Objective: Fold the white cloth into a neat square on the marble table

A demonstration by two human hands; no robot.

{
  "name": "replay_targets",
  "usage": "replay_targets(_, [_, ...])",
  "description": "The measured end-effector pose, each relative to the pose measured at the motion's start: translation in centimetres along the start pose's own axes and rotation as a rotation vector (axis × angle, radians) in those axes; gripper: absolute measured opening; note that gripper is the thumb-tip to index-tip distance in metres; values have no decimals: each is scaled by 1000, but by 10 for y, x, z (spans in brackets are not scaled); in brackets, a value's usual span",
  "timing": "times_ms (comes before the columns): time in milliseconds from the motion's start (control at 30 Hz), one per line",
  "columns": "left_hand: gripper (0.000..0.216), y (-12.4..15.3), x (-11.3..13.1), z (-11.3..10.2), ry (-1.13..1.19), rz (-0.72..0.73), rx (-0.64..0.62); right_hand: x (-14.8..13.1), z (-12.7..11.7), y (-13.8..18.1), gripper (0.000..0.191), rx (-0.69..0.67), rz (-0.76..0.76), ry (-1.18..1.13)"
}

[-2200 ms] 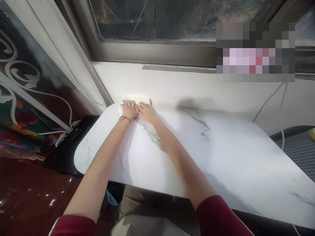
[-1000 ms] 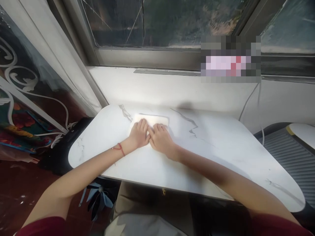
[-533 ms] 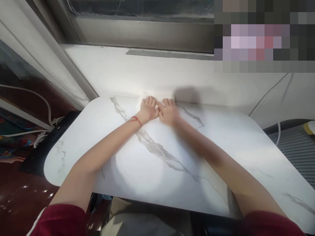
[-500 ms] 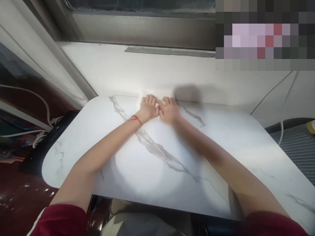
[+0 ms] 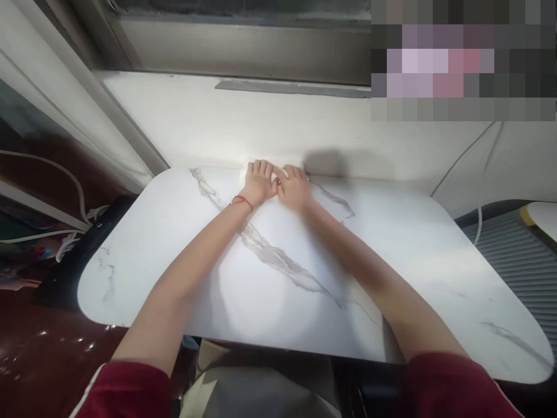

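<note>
At the far edge of the white marbled table, close to the wall, my left hand and my right hand press down side by side, thumbs almost meeting. Under their fingers is a soft white cloth, mostly hidden; only its edges show, left of the left hand and between the two hands. The fingers of both hands are bent over it. A thin red string bracelet circles my left wrist. Both arms reach forward over the tabletop.
A white wall rises behind the table, with a window frame above it. A curtain hangs at left, near white cables. At right are a hanging cord and a grey ribbed surface. The upper right corner is pixelated.
The view has shifted slightly, showing more of the table's right end. Both hands stay on the cloth at the far edge, with little visible movement.
</note>
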State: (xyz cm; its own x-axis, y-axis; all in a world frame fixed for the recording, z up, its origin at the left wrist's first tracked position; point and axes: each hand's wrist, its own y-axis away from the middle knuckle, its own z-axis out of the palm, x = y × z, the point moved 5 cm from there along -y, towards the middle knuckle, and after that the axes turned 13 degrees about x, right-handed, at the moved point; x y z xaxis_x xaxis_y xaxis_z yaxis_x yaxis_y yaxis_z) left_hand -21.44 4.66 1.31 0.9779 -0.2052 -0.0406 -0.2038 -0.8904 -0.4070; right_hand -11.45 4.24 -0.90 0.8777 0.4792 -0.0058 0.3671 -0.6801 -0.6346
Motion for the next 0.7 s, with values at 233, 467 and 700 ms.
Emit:
replay_targets(233, [59,21,2,-9,12,-48,4,-9,-13,14,55,9,16,-33])
replay_targets(467, [66,39,3,-10,17,-54,-77,-19,-24,28,55,-37,43,-55])
replay_targets(700, [60,73,17,-42,-38,130,8,-30,-54,61,54,-53,-34,-42])
